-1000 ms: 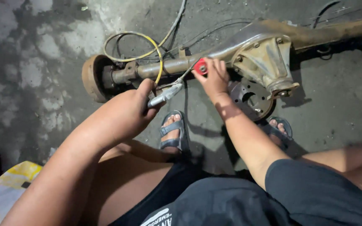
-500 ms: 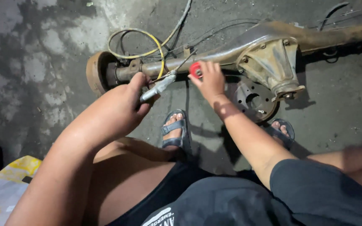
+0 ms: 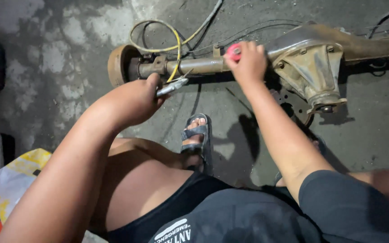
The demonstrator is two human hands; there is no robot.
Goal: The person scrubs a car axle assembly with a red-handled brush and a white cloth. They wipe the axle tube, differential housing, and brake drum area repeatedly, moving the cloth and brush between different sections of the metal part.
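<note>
Head view: left hand (image 3: 133, 101) closed around slim silver metal tool (image 3: 172, 86), tip now closer to rusty brown axle tube (image 3: 194, 66), frame centre-top. Right hand (image 3: 248, 63) wraps small red round object (image 3: 234, 51), still pressed on tube beside differential housing (image 3: 311, 58). Yellow cable (image 3: 167, 42) loops above.

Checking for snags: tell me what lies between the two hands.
In the head view, the rusty axle tube and yellow cable lie between left hand and right hand.
</note>
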